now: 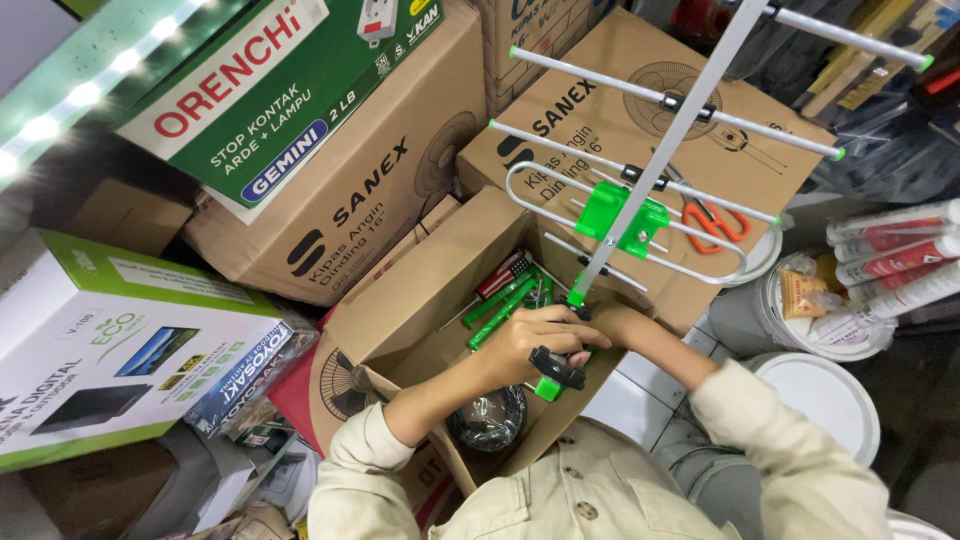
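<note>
A silver TV antenna point(680, 130) with thin cross rods, a looped element and a green plastic bracket point(620, 215) stands tilted above an open cardboard box point(400, 320). My left hand point(530, 345) is closed around the antenna's lower end, just above a black clamp point(557, 368) and a green plastic piece point(547, 388). My right hand point(605, 325) meets the foot of the antenna from the right. Its fingers are hidden behind my left hand. Inside the box lie green rods point(500, 310), a red-and-white-handled screwdriver point(503, 275) and a coil of black cable point(487, 420).
Orange-handled scissors point(712, 222) lie on a closed cardboard fan box point(600, 90) behind the antenna. White buckets point(830, 390) and several sealant tubes point(900, 250) stand at the right. Stacked cartons fill the left, among them a green-and-white box point(110, 340).
</note>
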